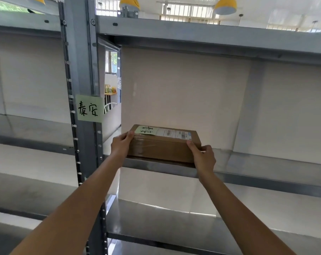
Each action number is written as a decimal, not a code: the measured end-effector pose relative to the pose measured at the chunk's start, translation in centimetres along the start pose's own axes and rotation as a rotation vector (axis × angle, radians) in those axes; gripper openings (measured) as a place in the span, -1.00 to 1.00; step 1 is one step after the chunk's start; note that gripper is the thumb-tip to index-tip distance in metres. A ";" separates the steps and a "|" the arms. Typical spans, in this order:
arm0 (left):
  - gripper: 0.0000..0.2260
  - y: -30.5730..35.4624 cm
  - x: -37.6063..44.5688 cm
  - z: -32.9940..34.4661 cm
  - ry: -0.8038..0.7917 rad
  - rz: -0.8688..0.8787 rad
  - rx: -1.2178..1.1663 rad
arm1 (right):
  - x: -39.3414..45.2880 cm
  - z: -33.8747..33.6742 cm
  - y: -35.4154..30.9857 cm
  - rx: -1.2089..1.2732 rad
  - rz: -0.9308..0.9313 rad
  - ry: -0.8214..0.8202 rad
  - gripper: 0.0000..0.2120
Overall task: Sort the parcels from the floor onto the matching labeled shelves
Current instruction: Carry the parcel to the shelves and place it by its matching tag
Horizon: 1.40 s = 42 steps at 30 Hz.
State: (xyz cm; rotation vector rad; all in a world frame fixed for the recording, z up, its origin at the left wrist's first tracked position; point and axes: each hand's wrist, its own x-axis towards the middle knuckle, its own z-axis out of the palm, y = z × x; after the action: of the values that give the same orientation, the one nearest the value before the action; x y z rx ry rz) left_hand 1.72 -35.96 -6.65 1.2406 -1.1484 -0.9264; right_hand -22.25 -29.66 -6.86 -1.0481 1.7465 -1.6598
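Note:
A brown cardboard parcel [161, 147] rests on the grey metal shelf [248, 162], at its left end near the front edge. On its top are a green handwritten note [145, 130] and a white shipping label [174, 133]. My left hand [121, 144] grips the parcel's left end with the thumb on top. My right hand [202, 155] holds its right front corner. A matching green handwritten label [89, 108] is stuck on the shelf's upright post [82, 70], left of the parcel.
More grey shelves sit above [211, 34] and below [174, 223] this one, and another shelf unit [27, 129] stands to the left. White panels back the shelves. A gap behind the post shows a room with a chair.

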 end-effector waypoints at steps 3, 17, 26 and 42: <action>-0.61 0.0 0.9 0.5 0.022 -0.006 0.018 | 0.5 0.3 -0.2 0.001 0.026 -0.017 -0.48; -0.60 -0.4 1.7 1.5 0.006 0.022 0.033 | -0.2 1.0 -0.7 -0.030 0.051 0.012 -0.55; -0.57 -1.5 2.4 1.4 -0.026 0.079 0.057 | -0.9 1.3 -1.2 -0.140 0.017 0.022 -0.42; -0.52 4.6 -7.2 11.1 -0.192 1.204 0.710 | -6.6 -15.5 -0.2 -1.061 -0.424 0.078 -0.12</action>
State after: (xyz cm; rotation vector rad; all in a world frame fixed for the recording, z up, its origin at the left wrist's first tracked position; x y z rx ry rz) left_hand -10.93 -30.84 -3.49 0.7041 -2.0995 0.3191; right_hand -30.81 -15.20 -5.72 -1.9107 2.6652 -0.8762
